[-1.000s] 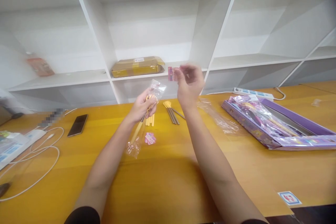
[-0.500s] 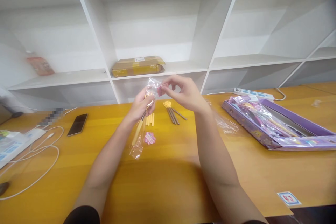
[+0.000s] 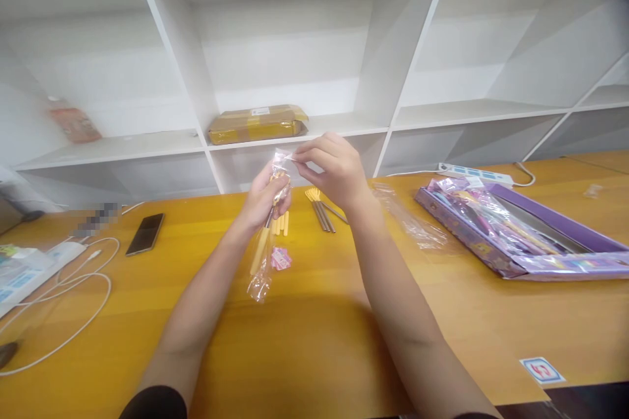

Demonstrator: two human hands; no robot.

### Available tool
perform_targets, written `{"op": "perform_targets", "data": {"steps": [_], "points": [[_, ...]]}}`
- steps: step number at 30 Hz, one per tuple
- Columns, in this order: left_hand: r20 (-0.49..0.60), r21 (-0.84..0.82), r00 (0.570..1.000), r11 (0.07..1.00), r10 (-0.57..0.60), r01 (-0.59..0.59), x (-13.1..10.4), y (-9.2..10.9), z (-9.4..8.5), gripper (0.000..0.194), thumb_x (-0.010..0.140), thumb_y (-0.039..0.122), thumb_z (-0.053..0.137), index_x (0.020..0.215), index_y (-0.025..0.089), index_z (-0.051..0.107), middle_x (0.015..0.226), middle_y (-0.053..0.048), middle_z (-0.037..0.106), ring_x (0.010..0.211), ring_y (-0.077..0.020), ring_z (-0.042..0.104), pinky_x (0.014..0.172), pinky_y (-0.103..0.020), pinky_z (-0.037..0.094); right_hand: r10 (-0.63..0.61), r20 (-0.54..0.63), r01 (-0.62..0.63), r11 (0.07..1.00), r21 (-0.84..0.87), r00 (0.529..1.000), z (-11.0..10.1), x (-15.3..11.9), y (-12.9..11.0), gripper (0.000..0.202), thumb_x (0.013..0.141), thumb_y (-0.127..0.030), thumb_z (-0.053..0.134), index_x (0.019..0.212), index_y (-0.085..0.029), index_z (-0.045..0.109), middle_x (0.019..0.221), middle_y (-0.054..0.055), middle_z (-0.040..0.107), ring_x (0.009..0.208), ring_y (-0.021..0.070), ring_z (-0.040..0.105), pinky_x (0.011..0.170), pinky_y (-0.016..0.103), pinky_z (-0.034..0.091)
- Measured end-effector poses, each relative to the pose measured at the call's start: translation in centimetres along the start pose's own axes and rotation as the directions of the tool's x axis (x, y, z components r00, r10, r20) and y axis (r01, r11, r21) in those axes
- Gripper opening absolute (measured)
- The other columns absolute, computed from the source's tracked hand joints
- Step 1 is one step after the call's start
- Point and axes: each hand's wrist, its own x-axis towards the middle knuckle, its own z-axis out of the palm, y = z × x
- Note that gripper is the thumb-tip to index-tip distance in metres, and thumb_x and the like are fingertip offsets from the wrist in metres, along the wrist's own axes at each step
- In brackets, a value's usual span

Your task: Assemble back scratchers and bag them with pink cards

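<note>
1. Above the table (image 3: 304, 340), the left hand (image 3: 263, 201) grips a bagged yellow-handled tool (image 3: 260, 250), its middle partly hidden.
2. Near its upper end, the right hand (image 3: 337, 169) pinches a pale piece (image 3: 289, 158), too small to identify.

"What's on the table (image 3: 304, 353)?"

"Phone (image 3: 145, 234) at left, cards (image 3: 281, 259) in the middle, rods (image 3: 322, 215) behind them to the right, then plastic sleeves (image 3: 417, 219), then a tray (image 3: 560, 217)."

"And behind?"

"A parcel (image 3: 258, 126) on the shelf (image 3: 344, 123), a bottle (image 3: 75, 123) left of it."
</note>
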Motion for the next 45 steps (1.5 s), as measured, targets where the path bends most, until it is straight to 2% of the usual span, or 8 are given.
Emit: {"op": "perform_targets", "data": {"steps": [4, 8, 14, 19, 23, 27, 38, 45], "points": [[0.011, -0.008, 1.000, 1.000, 0.016, -0.016, -0.2, 0.3, 0.2, 0.059, 0.097, 0.036, 0.068, 0.153, 0.023, 0.053, 0.061, 0.010, 0.049, 0.040, -0.0088, 0.047, 0.037, -0.020, 0.025, 0.060, -0.090, -0.065, 0.996, -0.057, 0.994, 1.1, -0.3, 0.4, 0.009, 0.108, -0.023, 0.068, 0.102, -0.027, 0.073, 0.100, 0.005, 0.076, 0.095, 0.0225, 0.069, 0.090, 0.042, 0.055], [0.032, -0.011, 0.999, 1.000, -0.003, 0.003, -0.4, 0.6, 0.3, 0.063, 0.096, 0.037, 0.070, 0.154, 0.022, 0.054, 0.063, 0.009, 0.052, 0.040, -0.0082, 0.047, 0.037, -0.019, 0.027, 0.174, -0.144, -0.173, 0.985, 0.018, 0.974, 1.2, -0.5, 0.6, 0.012, 0.110, -0.022, 0.063, 0.111, -0.027, 0.074, 0.102, 0.005, 0.074, 0.097, 0.0218, 0.070, 0.091, 0.040, 0.057], [0.064, -0.015, 0.998, 1.000, -0.009, 0.010, -0.3, 0.6, 0.1, 0.065, 0.096, 0.037, 0.070, 0.157, 0.022, 0.054, 0.065, 0.008, 0.055, 0.038, -0.0074, 0.045, 0.036, -0.019, 0.027, 0.291, -0.087, -0.276, 0.949, 0.152, 0.953, 0.4, -0.7, 1.0, 0.016, 0.112, -0.028, 0.060, 0.119, -0.028, 0.074, 0.102, 0.003, 0.072, 0.079, 0.0155, 0.069, 0.073, 0.031, 0.061], [0.002, 0.002, 1.000, 1.000, 0.008, -0.008, -0.3, 0.6, 0.0, 0.061, 0.092, 0.033, 0.074, 0.151, 0.024, 0.062, 0.099, -0.003, 0.073, 0.043, -0.0029, 0.043, 0.036, -0.020, 0.027, 0.282, -0.082, -0.266, 0.950, 0.166, 0.956, 0.3, -0.7, 0.7, 0.019, 0.112, -0.028, 0.060, 0.124, -0.029, 0.075, 0.106, 0.004, 0.072, 0.075, 0.0142, 0.067, 0.066, 0.029, 0.061], [0.022, 0.050, 0.999, 0.998, 0.041, -0.042, -0.4, 0.8, -0.1, 0.055, 0.095, 0.034, 0.072, 0.149, 0.026, 0.066, 0.122, -0.009, 0.076, 0.047, -0.0021, 0.043, 0.037, -0.020, 0.028, 0.284, -0.082, -0.272, 0.954, 0.128, 0.955, 0.2, -0.6, 0.6, 0.023, 0.111, -0.028, 0.059, 0.127, -0.031, 0.075, 0.108, 0.005, 0.072, 0.082, 0.0171, 0.069, 0.070, 0.032, 0.063], [0.007, 0.070, 0.999, 0.997, 0.036, -0.036, -0.5, 0.9, 0.0, 0.064, 0.095, 0.034, 0.073, 0.157, 0.028, 0.060, 0.126, -0.012, 0.078, 0.047, -0.0026, 0.043, 0.038, -0.020, 0.029, 0.292, -0.072, -0.281, 0.951, 0.129, 0.954, -0.2, -0.7, 0.7, 0.025, 0.109, -0.027, 0.063, 0.131, -0.032, 0.074, 0.113, 0.006, 0.070, 0.086, 0.0184, 0.070, 0.075, 0.035, 0.065], [0.010, 0.055, 0.999, 0.998, 0.038, -0.039, -0.5, 0.9, 0.0, 0.062, 0.093, 0.036, 0.078, 0.153, 0.027, 0.063, 0.135, -0.014, 0.077, 0.044, -0.0012, 0.043, 0.038, -0.022, 0.029, 0.252, -0.147, -0.245, 0.968, 0.059, 0.957, -1.0, -0.5, 0.6, 0.024, 0.110, -0.028, 0.062, 0.128, -0.030, 0.077, 0.110, 0.008, 0.072, 0.101, 0.0222, 0.074, 0.087, 0.039, 0.066], [0.030, 0.037, 0.999, 0.998, 0.042, -0.043, -0.5, 1.0, 0.1, 0.058, 0.093, 0.032, 0.075, 0.150, 0.029, 0.066, 0.152, -0.016, 0.068, 0.044, 0.0005, 0.043, 0.037, -0.022, 0.028, 0.244, -0.156, -0.242, 0.970, 0.030, 0.957, -1.1, -0.5, 1.0, 0.026, 0.110, -0.028, 0.061, 0.130, -0.031, 0.078, 0.110, 0.007, 0.073, 0.096, 0.0202, 0.074, 0.081, 0.034, 0.065]]}}
